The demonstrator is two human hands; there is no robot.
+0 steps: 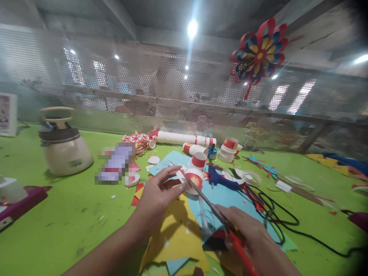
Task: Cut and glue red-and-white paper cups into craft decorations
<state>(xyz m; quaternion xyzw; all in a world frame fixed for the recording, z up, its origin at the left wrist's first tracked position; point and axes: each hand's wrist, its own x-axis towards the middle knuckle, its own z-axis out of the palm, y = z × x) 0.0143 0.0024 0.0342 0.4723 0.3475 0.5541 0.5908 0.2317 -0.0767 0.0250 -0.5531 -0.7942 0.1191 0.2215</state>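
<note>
My left hand [156, 195] pinches a small white paper piece [180, 176] with a red edge between thumb and fingers. The scissors [211, 207], with red handles, are gripped in my right hand [253, 232]; their blades reach up to the paper piece. Whether the blades are parted is hard to make out. Just behind the paper stands a red-and-white paper cup [194, 181] with a gold emblem, and another cut cup [199, 160] is right behind it. Beneath my hands lie yellow paper [172, 234] and light blue paper [241, 203].
A blue glue gun [222, 179] lies right of the cups, near a looped black cable [283, 222]. Farther back are a long white tube [181, 138], stacked cup pieces [228, 149] and a small blue bottle [212, 152]. A kettle-shaped jug [66, 149] stands left.
</note>
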